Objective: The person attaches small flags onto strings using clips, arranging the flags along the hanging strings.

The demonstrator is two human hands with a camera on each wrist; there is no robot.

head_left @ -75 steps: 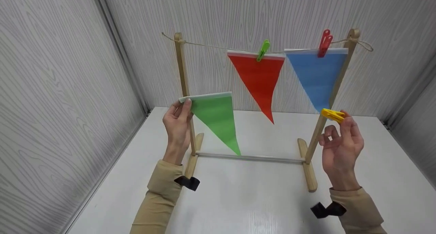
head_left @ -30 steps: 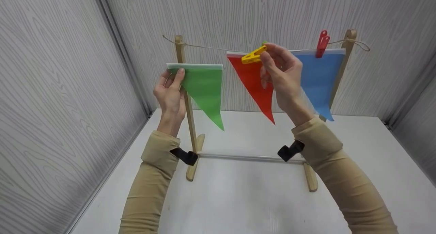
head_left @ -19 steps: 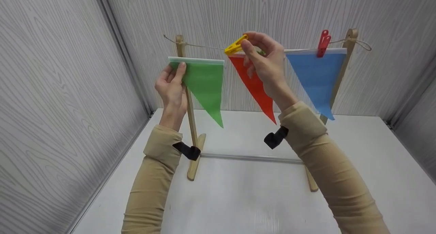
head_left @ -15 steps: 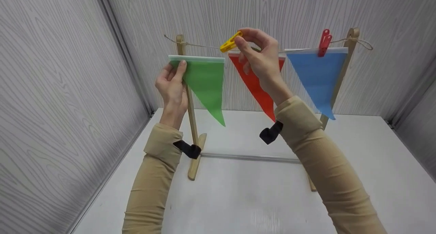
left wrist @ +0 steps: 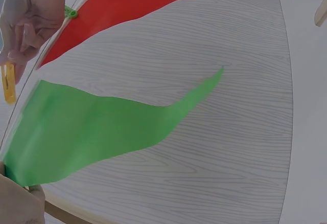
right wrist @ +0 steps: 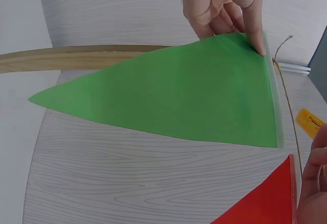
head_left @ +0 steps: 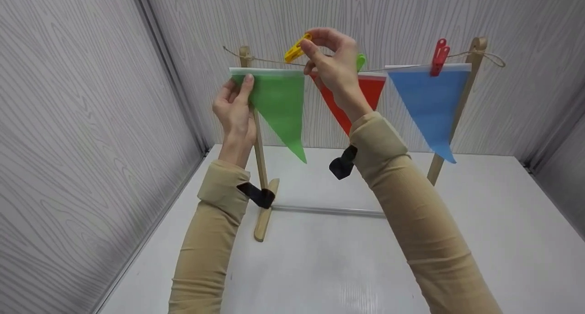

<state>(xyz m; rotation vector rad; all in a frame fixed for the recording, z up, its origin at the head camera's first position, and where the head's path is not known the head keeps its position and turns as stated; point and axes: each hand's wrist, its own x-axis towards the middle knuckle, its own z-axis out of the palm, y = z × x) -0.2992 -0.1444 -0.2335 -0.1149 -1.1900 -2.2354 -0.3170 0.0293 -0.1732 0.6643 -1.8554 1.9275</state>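
Note:
My left hand (head_left: 235,108) pinches the upper left corner of a green triangular pennant (head_left: 281,106), thumb in front. The pennant's white top edge lies just below the string (head_left: 274,61) in the head view. Between thumb and fingertips my right hand (head_left: 336,60) pinches a yellow clothespin (head_left: 297,49), its tip slanting down left, just above the string. In the right wrist view the yellow clothespin (right wrist: 309,123) appears beside the string, apart from the green pennant (right wrist: 179,96). Behind the right hand hangs a red pennant (head_left: 372,90), partly hidden, with a light green clothespin (head_left: 361,61) at its top.
A blue pennant (head_left: 432,103) hangs at the right under a red clothespin (head_left: 439,58). The string runs between two wooden posts (head_left: 259,145), joined low down by a thin rod (head_left: 329,210). The stand rests on a white table (head_left: 311,263) before a wood-grain panel.
My left hand has raised the green pennant up to the string. My right hand has carried the yellow clothespin from beside the right post, up and left past the red pennant.

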